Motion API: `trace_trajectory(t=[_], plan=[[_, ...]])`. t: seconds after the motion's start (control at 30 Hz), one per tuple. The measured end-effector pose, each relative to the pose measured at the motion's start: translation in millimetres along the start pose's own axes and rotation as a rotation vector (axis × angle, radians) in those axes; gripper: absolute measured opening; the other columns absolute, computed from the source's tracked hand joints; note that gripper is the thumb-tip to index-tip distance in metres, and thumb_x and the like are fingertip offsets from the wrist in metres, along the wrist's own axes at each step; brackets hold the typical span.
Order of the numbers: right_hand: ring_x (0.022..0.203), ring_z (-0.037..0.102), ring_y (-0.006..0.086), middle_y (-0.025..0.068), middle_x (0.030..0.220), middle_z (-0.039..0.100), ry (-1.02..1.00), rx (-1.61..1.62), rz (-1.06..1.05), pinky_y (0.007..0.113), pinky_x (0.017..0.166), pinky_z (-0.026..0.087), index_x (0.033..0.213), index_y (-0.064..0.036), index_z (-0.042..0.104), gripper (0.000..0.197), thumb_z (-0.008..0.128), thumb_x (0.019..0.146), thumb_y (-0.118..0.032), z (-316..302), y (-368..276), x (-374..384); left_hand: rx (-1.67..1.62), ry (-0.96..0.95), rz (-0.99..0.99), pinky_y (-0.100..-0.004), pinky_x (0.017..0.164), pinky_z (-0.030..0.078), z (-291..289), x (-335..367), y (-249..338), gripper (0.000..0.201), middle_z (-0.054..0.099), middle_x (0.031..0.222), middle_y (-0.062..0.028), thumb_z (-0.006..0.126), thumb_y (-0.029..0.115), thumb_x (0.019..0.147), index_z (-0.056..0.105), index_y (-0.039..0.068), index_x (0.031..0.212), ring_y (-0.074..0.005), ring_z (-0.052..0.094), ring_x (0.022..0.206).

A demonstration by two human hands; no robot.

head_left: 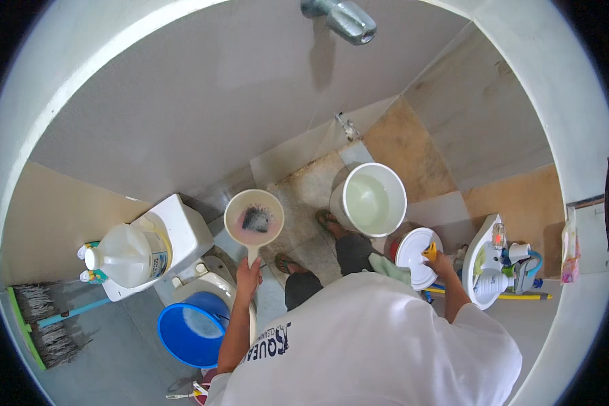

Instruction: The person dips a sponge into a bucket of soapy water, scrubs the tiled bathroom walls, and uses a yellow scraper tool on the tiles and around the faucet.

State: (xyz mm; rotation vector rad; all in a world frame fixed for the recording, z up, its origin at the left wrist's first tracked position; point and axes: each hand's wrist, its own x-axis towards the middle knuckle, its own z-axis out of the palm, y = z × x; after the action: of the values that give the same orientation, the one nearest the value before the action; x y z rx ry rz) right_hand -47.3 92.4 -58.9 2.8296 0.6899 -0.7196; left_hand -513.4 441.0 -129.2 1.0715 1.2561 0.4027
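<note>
My left hand is closed around the handle of a cream plastic dipper, held level out in front. Inside the dipper lies a dark, rough pad in pinkish liquid. On the right, my right hand is closed on a small yellow thing, whose kind I cannot make out. It is over a round white lid or dish; something red shows at that piece's left edge. Between my hands, farther off, stands a white bucket of water.
A white toilet tank carries a large jug. A blue bucket sits at the toilet bowl. A mop lies far left. At right, a corner basin holds several bottles and tools. A metal tap juts from the wall.
</note>
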Motion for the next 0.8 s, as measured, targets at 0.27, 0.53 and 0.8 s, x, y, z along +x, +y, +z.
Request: trace_trajectory(t=[0.27, 0.53, 0.8], plan=[[0.086, 0.059, 0.0325, 0.0162, 0.092, 0.062, 0.074, -0.099, -0.133, 0.039, 0.075, 0.046, 0.104, -0.0061, 0.057, 0.046, 0.069, 0.067, -0.032, -66, -52, 50, 0.057, 0.012, 0.036, -0.0257, 0.037, 0.038, -2, 19, -21, 0.027, 0.051, 0.055, -0.0037, 0.057, 0.027, 0.083, 0.049, 0.001, 0.086, -0.011, 0.047, 0.041], [0.089, 0.058, 0.0292, 0.0175, 0.096, 0.061, -0.133, -0.056, -0.56, 0.037, 0.078, 0.044, 0.107, -0.0018, 0.052, 0.049, 0.069, 0.068, -0.026, -48, -227, 87, -0.042, 0.132, -0.004, -0.0263, 0.036, 0.036, 28, -29, -59, 0.027, 0.049, 0.054, -0.0039, 0.057, 0.028, 0.084, 0.049, 0.002, 0.085, -0.011, 0.047, 0.041], [0.067, 0.06, 0.0258, 0.0163, 0.081, 0.062, -0.346, -0.146, -0.625, 0.037, 0.059, 0.048, 0.103, 0.0024, 0.051, 0.05, 0.071, 0.069, -0.028, -33, -174, 132, -0.31, 0.197, -0.101, -0.0245, 0.034, 0.035, 56, -54, -60, 0.023, 0.045, 0.053, -0.0012, 0.054, 0.025, 0.086, 0.05, 0.003, 0.088, -0.0099, 0.042, 0.037]])
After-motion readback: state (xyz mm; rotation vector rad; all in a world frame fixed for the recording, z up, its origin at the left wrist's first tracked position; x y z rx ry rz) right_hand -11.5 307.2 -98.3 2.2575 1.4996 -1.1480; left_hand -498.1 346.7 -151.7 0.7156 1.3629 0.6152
